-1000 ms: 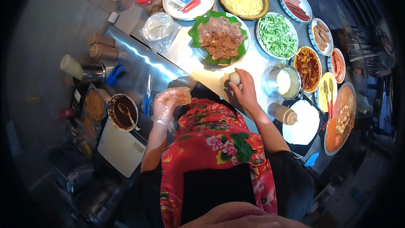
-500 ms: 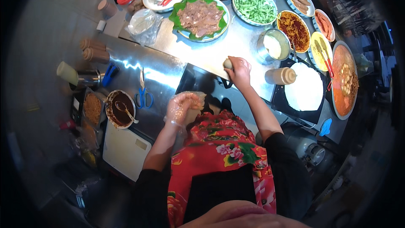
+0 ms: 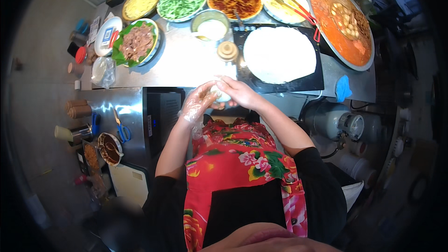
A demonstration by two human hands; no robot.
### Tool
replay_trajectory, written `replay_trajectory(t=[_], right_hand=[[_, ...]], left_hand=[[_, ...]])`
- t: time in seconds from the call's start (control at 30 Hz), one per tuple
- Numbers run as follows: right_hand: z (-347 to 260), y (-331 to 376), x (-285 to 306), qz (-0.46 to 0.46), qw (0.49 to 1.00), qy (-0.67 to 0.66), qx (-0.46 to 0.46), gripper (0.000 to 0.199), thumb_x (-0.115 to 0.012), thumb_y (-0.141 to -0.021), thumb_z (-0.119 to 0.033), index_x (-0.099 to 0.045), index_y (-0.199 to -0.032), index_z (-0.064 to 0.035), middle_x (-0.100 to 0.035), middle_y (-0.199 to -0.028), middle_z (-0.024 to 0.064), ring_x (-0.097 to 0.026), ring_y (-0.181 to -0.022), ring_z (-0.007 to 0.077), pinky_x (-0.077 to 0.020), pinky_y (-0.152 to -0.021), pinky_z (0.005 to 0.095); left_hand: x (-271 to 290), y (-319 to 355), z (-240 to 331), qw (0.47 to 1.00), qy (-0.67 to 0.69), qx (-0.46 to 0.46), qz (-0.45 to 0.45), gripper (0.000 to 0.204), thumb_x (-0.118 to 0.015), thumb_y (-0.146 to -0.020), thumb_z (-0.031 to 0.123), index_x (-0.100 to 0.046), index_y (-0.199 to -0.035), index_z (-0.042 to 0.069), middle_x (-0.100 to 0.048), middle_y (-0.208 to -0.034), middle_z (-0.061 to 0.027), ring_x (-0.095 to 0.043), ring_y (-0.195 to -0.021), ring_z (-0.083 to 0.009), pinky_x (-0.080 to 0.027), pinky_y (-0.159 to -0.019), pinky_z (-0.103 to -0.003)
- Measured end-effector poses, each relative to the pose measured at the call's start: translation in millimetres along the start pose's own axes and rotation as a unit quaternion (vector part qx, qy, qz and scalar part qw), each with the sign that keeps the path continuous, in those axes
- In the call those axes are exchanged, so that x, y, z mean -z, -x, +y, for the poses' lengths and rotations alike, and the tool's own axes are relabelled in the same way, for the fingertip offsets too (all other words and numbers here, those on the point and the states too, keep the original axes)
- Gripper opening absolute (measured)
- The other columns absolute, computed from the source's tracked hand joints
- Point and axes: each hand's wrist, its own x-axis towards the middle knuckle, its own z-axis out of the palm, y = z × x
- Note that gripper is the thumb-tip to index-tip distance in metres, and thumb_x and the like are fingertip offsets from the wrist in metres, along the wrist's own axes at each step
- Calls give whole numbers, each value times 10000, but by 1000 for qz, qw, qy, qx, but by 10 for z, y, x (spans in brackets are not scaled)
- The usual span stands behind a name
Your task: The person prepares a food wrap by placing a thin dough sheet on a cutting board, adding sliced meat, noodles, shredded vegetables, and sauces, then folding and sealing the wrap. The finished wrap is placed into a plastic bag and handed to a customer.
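Two hands met just below the black griddle (image 3: 280,81) bearing a round white crepe (image 3: 279,54). The gloved left hand (image 3: 198,105) and bare right hand (image 3: 240,92) cupped a pale dough ball (image 3: 220,94), fingers curled around it. Probably soft, light and sticky, it seemed best held cradled from beneath.

One flatbread (image 3: 279,54), one scissors (image 3: 122,129)

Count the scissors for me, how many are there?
1. The blue-handled scissors lie on the metal counter to the person's left, beside the bowl of dark sauce. Others may be hidden.
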Motion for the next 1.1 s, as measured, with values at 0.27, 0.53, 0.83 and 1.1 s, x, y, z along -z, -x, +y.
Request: replay_trajectory(t=[0.27,0.53,0.83,1.1], right_hand=[[372,1144,1634,228,907,305,180,613,-698,-929,-286,-489,-1464,-71,-695,-949,124,-674,-759,198,-539,-693,279],[754,1276,2149,265,945,119,148,455,-701,-858,-128,-627,-1301,-47,-710,-1035,144,-676,-791,177,-551,-720,306],[697,1175,2194,318,915,209,137,548,-745,-808,-104,-601,-1327,-7,-660,-908,71,-570,-687,108,-509,-674,258],[628,824,2284,301,941,111,111,414,-747,-838,-131,-671,-1230,-18,-727,-970,127,-687,-843,155,-555,-777,309]], left_hand=[[-1676,-1309,-333,991,100,61,-58,432,-632,-1006,267,-555,-1354,23,-686,-1126,-122,-711,-960,-188,-613,-800,-310],[-2091,-1701,-343,984,-145,-62,-84,430,-675,-967,129,-562,-1361,0,-676,-1162,-85,-661,-1018,-137,-557,-904,-291],[-2063,-1982,-297,956,-204,-132,-161,565,-694,-876,25,-539,-1419,3,-675,-1121,-32,-621,-979,-89,-509,-879,-246],[-1994,-2131,-235,954,-243,-136,-106,497,-716,-857,48,-617,-1343,20,-673,-1009,5,-598,-872,-59,-506,-784,-225]])
